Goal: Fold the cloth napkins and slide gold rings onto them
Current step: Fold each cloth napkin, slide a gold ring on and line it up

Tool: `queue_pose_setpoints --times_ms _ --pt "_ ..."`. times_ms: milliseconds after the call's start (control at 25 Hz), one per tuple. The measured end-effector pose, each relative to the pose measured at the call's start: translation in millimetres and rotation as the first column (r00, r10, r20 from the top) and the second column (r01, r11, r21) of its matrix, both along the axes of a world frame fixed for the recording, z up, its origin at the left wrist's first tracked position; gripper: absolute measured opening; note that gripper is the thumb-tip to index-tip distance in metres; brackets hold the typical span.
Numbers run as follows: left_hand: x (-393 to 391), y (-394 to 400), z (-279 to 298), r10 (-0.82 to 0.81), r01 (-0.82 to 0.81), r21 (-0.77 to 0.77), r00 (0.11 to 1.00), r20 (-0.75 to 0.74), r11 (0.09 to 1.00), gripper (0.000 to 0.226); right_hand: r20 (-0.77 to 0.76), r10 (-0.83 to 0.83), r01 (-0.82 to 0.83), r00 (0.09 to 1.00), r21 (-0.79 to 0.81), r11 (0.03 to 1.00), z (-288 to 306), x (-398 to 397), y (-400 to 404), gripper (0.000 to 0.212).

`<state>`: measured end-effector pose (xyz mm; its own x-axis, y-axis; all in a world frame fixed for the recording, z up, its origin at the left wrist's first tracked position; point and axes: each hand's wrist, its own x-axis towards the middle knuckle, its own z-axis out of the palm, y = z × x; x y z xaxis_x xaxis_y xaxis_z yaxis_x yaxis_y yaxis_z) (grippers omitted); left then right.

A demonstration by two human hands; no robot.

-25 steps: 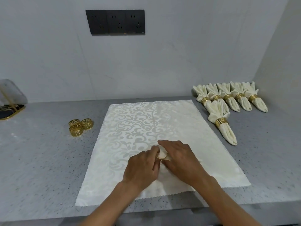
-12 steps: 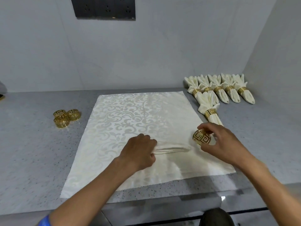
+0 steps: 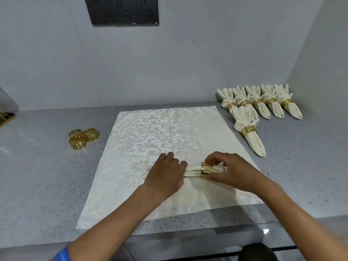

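Observation:
A folded cream napkin (image 3: 194, 170) lies as a narrow bundle across a large patterned cream cloth (image 3: 160, 132) on the grey counter. My left hand (image 3: 165, 172) grips the bundle's left part. My right hand (image 3: 233, 170) pinches a gold ring (image 3: 206, 170) that sits around the bundle, with the bundle's right end poking out under my fingers. Three loose gold rings (image 3: 82, 138) sit on the counter to the left of the cloth.
Several finished napkins with gold rings (image 3: 263, 104) lie in a row at the back right, one more (image 3: 250, 136) in front of them. Black wall sockets (image 3: 124, 10) are above. A gold-edged object (image 3: 6, 117) shows at the far left. The counter's front edge (image 3: 188, 236) is close.
My right hand has brought the gold ring from the right of the cloth onto the bundle's end. My left hand has stayed gripping the bundle.

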<state>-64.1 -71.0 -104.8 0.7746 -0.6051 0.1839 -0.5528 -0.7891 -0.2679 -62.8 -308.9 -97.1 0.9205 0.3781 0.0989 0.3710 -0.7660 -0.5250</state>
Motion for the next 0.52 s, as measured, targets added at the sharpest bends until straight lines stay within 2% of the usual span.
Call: queue_pose_setpoints --times_ms 160,280,400,520 --pt "0.7 0.9 3.6 0.031 -0.032 0.042 0.999 0.009 0.999 0.035 -0.012 0.058 -0.057 0.998 0.114 0.992 -5.0 5.9 17.9 0.033" --pt "0.6 -5.7 17.1 0.014 -0.015 0.048 1.0 0.008 0.999 0.018 -0.036 0.105 -0.098 0.994 0.168 0.981 -5.7 9.6 22.2 0.029" --pt "6.3 -12.8 37.0 -0.028 0.028 -0.006 0.997 -0.069 1.0 0.004 -0.122 0.152 -0.118 0.981 0.245 0.962 -6.9 10.1 25.7 0.029" --pt "8.5 -8.8 48.4 0.01 -0.025 -0.062 0.975 -0.22 0.998 0.015 -0.046 0.086 -0.079 0.995 0.139 0.987 -14.3 2.2 16.7 0.045"
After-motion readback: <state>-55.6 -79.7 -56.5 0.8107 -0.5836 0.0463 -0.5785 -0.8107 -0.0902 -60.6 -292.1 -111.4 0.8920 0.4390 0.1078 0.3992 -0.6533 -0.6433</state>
